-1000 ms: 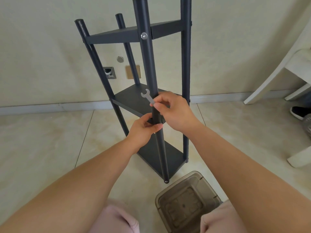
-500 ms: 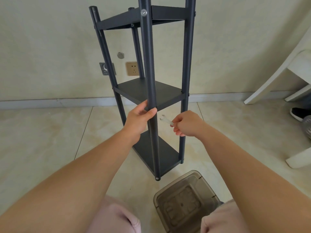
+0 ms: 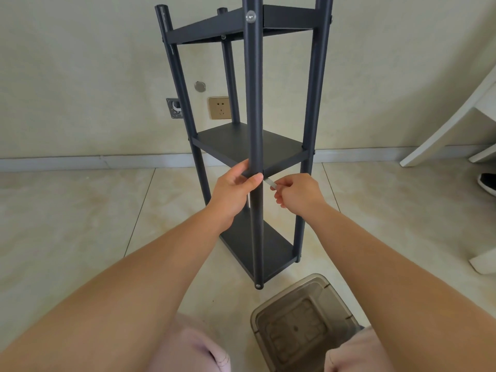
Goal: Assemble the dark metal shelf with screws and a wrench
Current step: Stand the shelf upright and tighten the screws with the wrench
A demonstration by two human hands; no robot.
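The dark metal shelf [image 3: 249, 149] stands upright on the tiled floor in front of me, with three tiers between four round posts. My left hand [image 3: 236, 187] grips the nearest post at the height of the middle tier. My right hand [image 3: 298, 194] pinches a small silver wrench [image 3: 271, 183] just right of that post, its tip pointing at the post under the middle tier's front corner. A shiny screw head [image 3: 251, 16] shows on the near post at the top tier, and another [image 3: 258, 286] at its foot.
A translucent brown plastic bin [image 3: 303, 323] sits on the floor by my knees, just before the shelf's foot. White furniture legs [image 3: 440, 130] stand at the right, with a black shoe [image 3: 487, 183] beside them. A wall socket [image 3: 219, 108] lies behind the shelf.
The shelf went from tilted to upright. My right hand let go of the post, dropped to its right, then brought the wrench back toward the post. My left hand slid up the post.
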